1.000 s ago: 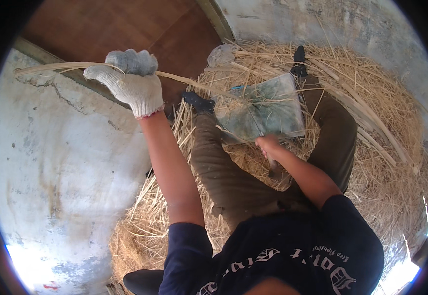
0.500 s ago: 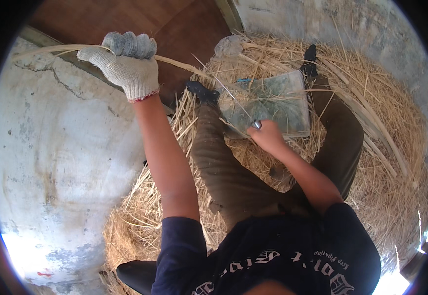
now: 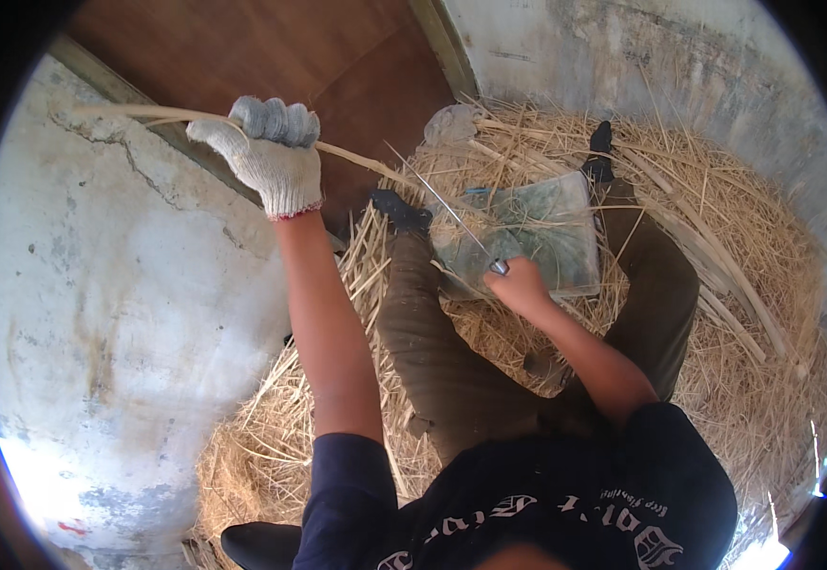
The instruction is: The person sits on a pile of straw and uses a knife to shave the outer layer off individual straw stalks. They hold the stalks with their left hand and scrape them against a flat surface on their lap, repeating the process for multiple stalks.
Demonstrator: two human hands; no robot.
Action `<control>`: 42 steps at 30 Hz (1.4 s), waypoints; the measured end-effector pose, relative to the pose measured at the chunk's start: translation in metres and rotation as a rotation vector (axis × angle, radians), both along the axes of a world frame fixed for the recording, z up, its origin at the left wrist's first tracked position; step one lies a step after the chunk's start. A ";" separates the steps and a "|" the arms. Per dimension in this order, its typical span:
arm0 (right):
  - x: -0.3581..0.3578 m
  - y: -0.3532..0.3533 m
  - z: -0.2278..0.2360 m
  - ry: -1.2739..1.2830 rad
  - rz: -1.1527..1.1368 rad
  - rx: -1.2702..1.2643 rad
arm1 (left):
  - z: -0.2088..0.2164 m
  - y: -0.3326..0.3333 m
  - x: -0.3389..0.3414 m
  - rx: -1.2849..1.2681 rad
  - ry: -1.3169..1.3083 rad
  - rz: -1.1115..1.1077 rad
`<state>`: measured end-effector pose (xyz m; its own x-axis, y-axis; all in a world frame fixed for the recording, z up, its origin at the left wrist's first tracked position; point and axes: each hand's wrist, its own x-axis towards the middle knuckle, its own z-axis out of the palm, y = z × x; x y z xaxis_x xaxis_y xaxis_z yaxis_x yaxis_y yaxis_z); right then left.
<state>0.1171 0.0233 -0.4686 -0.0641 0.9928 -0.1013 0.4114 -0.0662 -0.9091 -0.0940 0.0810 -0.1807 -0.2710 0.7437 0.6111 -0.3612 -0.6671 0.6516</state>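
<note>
My left hand, in a white and grey knit glove with a red-edged cuff, is raised at the upper left. Its fingers are closed around a long pale strip that looks like split bamboo. One length of the strip sticks out toward the wall; the other slopes down past my left foot. My bare right hand grips a knife by its handle, between my knees. The long thin blade points up and left, and its upper part appears to cross the strip; contact cannot be made out.
A greenish flat board or sheet lies between my feet with shavings on it. Heaps of straw-coloured shavings surround my legs. A cracked plaster wall stands close on the left, a brown panel ahead.
The whole view has shifted, so everything sits slightly lower. My left hand and the strip have moved a little to the right. Both grips look the same.
</note>
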 end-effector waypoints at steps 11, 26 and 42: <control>-0.022 -0.006 -0.051 0.219 -0.051 0.007 | -0.002 -0.006 0.028 0.010 0.001 0.227; -0.029 -0.020 -0.030 0.404 -0.163 0.108 | 0.007 -0.006 0.040 -0.126 -0.272 0.503; -0.017 -0.012 -0.037 0.442 -0.134 0.172 | 0.008 0.014 0.073 -0.002 -0.172 0.487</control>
